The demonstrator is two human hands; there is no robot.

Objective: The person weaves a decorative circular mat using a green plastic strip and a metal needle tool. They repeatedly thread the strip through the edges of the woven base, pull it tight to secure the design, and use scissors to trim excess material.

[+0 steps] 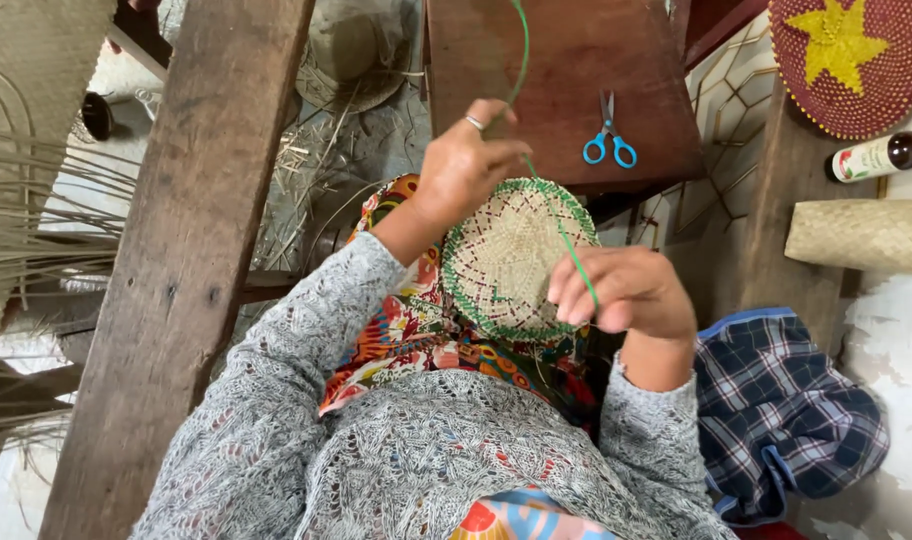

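Both hands work a green strand (pixel 576 262) at a round woven mat (pixel 511 258) held over the lap.

The left hand (pixel 466 165) pinches the strand above the mat's upper-left edge (a ring shows on one finger); the right hand (pixel 624 290) is clenched on the strand at the mat's right edge. Blue-handled scissors (pixel 609 140) lie near the front edge of the wooden board (pixel 576 60).

A grey, open-knit lace cardigan covers both arms to the wrists, over a bright garment printed in red, orange, yellow and blue. The left hand (pixel 463 165) wears a silver ring (pixel 474 123) on one finger.
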